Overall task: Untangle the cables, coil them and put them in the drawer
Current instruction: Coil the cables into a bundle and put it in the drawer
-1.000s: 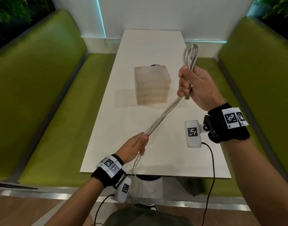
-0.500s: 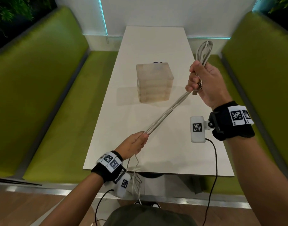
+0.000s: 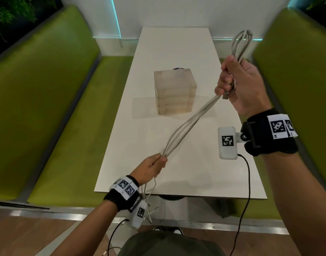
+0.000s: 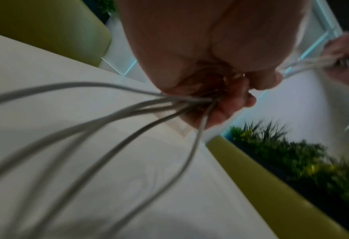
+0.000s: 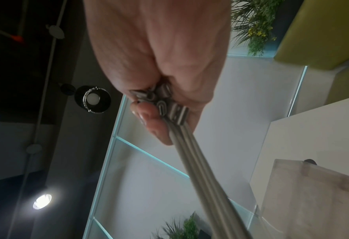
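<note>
A bundle of grey-white cables (image 3: 188, 124) stretches taut through the air above the white table (image 3: 177, 174). My right hand (image 3: 234, 84) grips the bundle's upper end, raised at the right; a loop of cable (image 3: 240, 43) sticks out above the fist, and metal plugs (image 5: 167, 103) show under the fingers. My left hand (image 3: 154, 165) grips the lower end near the table's front edge, and loose cable tails (image 4: 87, 129) hang below it. A translucent drawer unit (image 3: 174, 91) stands mid-table, its drawers closed.
Green upholstered benches (image 3: 47, 108) flank the table on both sides. A small dark object (image 3: 178, 68) peeks from behind the drawer unit. A white wall with lit glass strips closes the far end. Black leads hang from my wrist cameras.
My right hand has moved to the right and slightly up with the cable bundle. The left hand stays near the front edge, keeping the bundle stretched.
</note>
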A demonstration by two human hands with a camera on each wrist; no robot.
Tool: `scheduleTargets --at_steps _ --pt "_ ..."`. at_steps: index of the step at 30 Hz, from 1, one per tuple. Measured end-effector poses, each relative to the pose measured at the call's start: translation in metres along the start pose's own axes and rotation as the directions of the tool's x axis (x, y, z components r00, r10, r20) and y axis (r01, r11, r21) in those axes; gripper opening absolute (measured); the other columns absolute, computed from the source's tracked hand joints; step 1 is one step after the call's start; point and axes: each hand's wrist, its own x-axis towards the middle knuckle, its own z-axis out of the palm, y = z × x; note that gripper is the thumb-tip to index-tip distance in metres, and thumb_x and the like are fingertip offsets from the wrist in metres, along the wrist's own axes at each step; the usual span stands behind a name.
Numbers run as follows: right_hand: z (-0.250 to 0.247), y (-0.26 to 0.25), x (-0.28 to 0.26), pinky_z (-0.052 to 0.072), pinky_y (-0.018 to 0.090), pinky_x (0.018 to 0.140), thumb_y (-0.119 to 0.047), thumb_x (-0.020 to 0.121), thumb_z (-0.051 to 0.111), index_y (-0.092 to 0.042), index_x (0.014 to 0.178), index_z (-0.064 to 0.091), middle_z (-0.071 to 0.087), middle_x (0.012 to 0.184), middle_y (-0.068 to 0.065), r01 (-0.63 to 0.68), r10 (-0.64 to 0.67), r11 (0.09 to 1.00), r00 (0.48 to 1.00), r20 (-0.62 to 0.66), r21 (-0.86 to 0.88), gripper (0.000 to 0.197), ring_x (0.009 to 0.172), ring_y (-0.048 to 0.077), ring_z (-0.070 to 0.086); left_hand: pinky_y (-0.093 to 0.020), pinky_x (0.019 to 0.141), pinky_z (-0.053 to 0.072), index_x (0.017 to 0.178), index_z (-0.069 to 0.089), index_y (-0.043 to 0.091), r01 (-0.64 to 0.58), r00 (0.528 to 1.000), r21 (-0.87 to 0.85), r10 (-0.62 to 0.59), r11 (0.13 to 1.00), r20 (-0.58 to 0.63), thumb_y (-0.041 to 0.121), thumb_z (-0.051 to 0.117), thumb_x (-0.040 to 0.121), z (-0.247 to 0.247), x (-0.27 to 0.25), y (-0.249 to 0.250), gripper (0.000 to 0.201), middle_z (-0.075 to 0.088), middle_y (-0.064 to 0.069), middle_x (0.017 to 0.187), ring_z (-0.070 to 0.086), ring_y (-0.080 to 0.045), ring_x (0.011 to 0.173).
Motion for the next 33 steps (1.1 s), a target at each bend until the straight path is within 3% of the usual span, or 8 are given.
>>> scheduleTargets --at_steps 6,8,12,16,20,27,30,33 --pt "-0.002 -0.002 -0.003 0.036 0.023 0.047 -0.027 0.101 0.043 -0.016 0.074 0.050 0.037 0.054 -0.004 -0.032 0.031 0.999 0.999 0.016 0.027 0.029 0.047 0.012 0.031 -0.028 0.091 0.045 0.112 0.053 0.030 0.054 0.996 0.070 -0.059 0.996 0.066 0.078 0.040 0.077 -0.004 -0.008 -0.019 0.061 0.064 0.004 0.101 0.059 -0.006 0.097" --pt "0.004 0.003 -0.008 0.036 0.024 0.047 -0.026 0.101 0.043 -0.016 0.075 0.050 0.037 0.054 -0.004 -0.055 0.053 0.998 0.996 0.066 0.017 0.029 0.047 0.012 0.031 -0.029 0.109 0.031 0.134 0.036 0.036 0.058 0.998 0.107 -0.061 0.993 0.019 0.087 0.039 0.068 -0.012 -0.007 -0.014 0.083 0.044 0.005 0.140 0.040 -0.008 0.130" --pt "0.027 0.015 -0.022 0.037 0.024 0.047 -0.025 0.101 0.040 -0.014 0.079 0.049 0.038 0.053 -0.004 -0.107 0.101 0.994 0.969 0.228 0.016 0.027 0.046 0.012 0.033 -0.025 0.114 0.022 0.142 0.027 0.030 -0.134 0.962 -0.042 0.120 0.990 -0.245 0.088 0.038 0.066 -0.021 0.003 0.046 0.097 0.029 0.009 0.150 0.027 -0.005 0.138" --pt "0.053 0.024 -0.032 0.040 0.026 0.051 -0.023 0.102 0.036 -0.010 0.082 0.047 0.038 0.055 -0.001 -0.150 0.134 0.989 0.930 0.343 0.020 0.027 0.048 0.013 0.037 -0.029 0.107 0.036 0.133 0.039 0.019 -0.359 0.918 -0.082 0.336 0.930 -0.210 0.067 0.049 0.082 -0.006 0.023 0.123 0.070 0.054 0.007 0.127 0.051 -0.008 0.122" --pt "0.055 0.025 -0.033 0.044 0.030 0.058 -0.025 0.102 0.037 -0.010 0.085 0.047 0.043 0.060 0.000 -0.143 0.136 0.990 0.930 0.342 -0.005 0.025 0.053 0.016 0.047 -0.027 0.047 0.042 0.098 0.044 0.022 -0.282 0.954 -0.267 0.242 0.921 -0.174 0.027 0.047 0.097 0.008 0.029 0.151 0.006 0.046 0.007 0.056 0.045 -0.015 0.045" --pt "0.016 0.011 -0.014 0.042 0.026 0.050 -0.025 0.100 0.043 -0.014 0.079 0.051 0.039 0.049 -0.006 -0.042 0.057 0.996 0.978 0.202 -0.076 0.025 0.044 0.012 0.038 -0.018 0.040 0.020 0.071 0.051 0.015 0.032 0.999 -0.319 -0.024 0.947 0.030 0.051 0.040 0.089 -0.006 0.012 0.121 0.042 0.027 0.008 0.049 0.022 -0.008 0.041" --pt "0.009 0.012 -0.021 0.043 0.023 0.053 -0.031 0.098 0.046 -0.015 0.086 0.059 0.047 0.051 -0.008 0.157 0.191 0.723 0.891 0.413 -0.673 0.023 0.048 0.010 0.049 -0.017 0.041 0.018 0.071 0.051 0.015 0.064 0.997 -0.336 -0.045 0.940 0.063 0.049 0.041 0.091 -0.019 0.010 0.116 0.041 0.025 0.009 0.051 0.019 -0.007 0.043" --pt "0.011 0.015 -0.029 0.038 0.014 0.056 -0.033 0.097 0.046 -0.017 0.092 0.062 0.048 0.059 -0.010 0.399 0.422 0.408 0.715 0.557 -0.821 0.024 0.055 0.001 0.049 -0.018 0.042 0.015 0.074 0.057 0.012 0.116 0.989 -0.405 -0.069 0.907 0.129 0.054 0.031 0.093 -0.026 0.009 0.115 0.053 0.025 0.008 0.051 0.018 -0.006 0.042"
